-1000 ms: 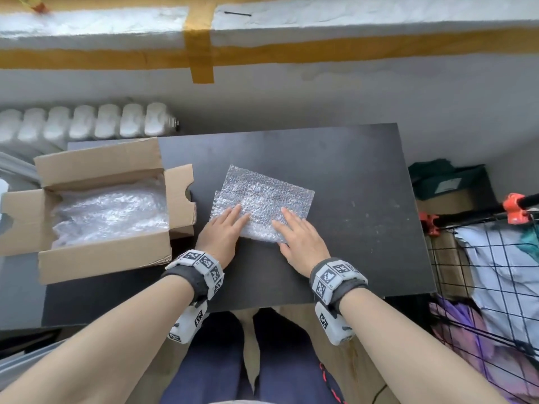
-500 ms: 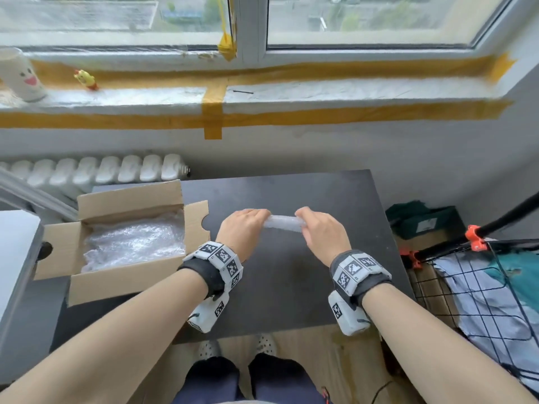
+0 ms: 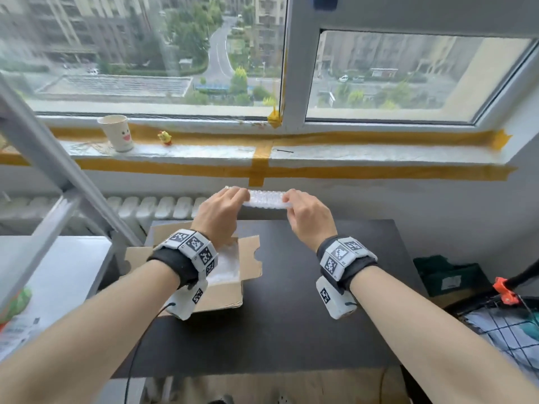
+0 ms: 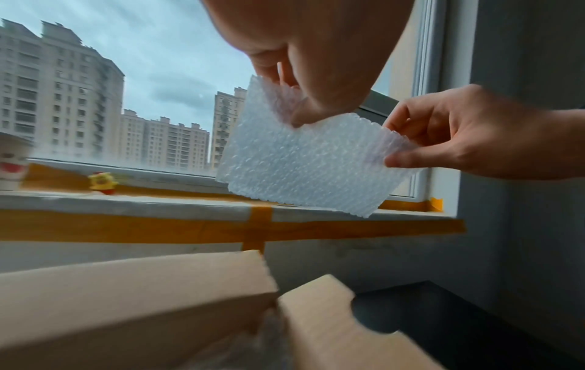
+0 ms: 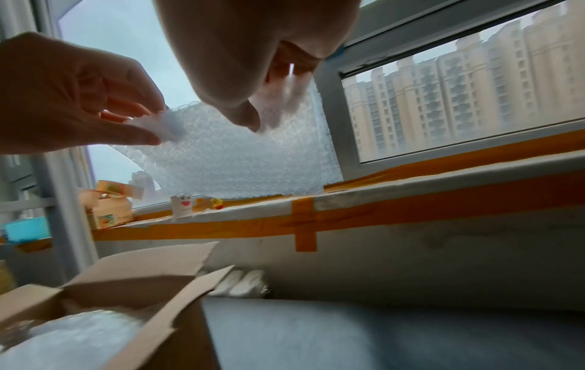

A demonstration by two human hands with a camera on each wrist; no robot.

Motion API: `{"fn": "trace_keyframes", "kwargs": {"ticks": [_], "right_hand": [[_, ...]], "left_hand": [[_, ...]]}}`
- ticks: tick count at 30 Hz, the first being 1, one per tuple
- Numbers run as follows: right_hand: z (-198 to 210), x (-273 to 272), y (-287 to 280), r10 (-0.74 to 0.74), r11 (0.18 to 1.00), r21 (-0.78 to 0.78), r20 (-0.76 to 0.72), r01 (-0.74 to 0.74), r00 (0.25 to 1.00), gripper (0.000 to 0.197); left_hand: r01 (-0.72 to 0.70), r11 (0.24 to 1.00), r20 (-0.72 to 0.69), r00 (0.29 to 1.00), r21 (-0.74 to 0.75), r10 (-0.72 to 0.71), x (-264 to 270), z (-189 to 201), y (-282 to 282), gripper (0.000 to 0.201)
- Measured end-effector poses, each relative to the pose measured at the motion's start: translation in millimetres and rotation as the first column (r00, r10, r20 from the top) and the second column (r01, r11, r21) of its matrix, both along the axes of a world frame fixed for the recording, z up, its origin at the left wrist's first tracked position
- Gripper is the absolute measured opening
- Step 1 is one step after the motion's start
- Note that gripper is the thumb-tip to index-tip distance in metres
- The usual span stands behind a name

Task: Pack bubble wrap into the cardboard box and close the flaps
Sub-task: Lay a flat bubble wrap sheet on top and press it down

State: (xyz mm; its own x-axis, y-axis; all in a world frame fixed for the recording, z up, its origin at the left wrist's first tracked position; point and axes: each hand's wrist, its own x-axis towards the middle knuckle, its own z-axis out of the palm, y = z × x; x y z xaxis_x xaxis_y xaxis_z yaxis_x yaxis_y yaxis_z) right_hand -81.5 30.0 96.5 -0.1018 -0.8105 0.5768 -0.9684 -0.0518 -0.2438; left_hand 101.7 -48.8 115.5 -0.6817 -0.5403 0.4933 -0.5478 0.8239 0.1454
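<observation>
A small clear bubble wrap sheet (image 3: 267, 198) hangs in the air above the far edge of the black table. My left hand (image 3: 230, 201) pinches its left top corner and my right hand (image 3: 294, 201) pinches its right top corner. In the left wrist view the sheet (image 4: 310, 170) hangs down flat in front of the window. The right wrist view shows the same sheet (image 5: 237, 165) between thumb and fingers. The open cardboard box (image 3: 249, 258) stands on the table under my left wrist, flaps up. More bubble wrap (image 5: 79, 340) lies inside it.
The black table (image 3: 291, 316) stands against a wall with a radiator (image 3: 163, 207). A paper cup (image 3: 116, 134) and a yellow toy (image 3: 165, 137) stand on the taped windowsill. A grey metal frame (image 3: 58, 176) rises at the left. A wire rack (image 3: 510, 330) stands at the right.
The sheet lay flat on the table under both hands. Both hands took it by its ends and raised it well above the table. The head view tilted up to the window.
</observation>
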Motion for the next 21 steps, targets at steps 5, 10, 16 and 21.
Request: {"fn": "trace_keyframes", "kwargs": {"ticks": [5,10,16,21], "right_hand": [[-18,70,-24,0.141,0.989,0.047,-0.001,-0.141,0.990,0.032],[-43,118,-28,0.260,0.947,0.196,-0.001,-0.255,0.966,0.035],[-70,141,-20,0.278,0.909,0.330,-0.025,-0.255,0.960,0.034],[-81,144,-9,0.189,0.878,0.455,-0.038,-0.152,0.981,0.029]], "left_hand": [[-0.081,0.997,0.031,0.996,0.005,0.080,81,-15,-8,0.039],[-0.090,0.993,0.097,0.992,0.082,0.082,148,-58,-7,0.055],[-0.028,0.992,0.146,0.989,0.125,0.010,178,-83,3,0.046],[0.038,0.986,0.170,0.983,0.164,-0.066,184,-99,6,0.042]]}}
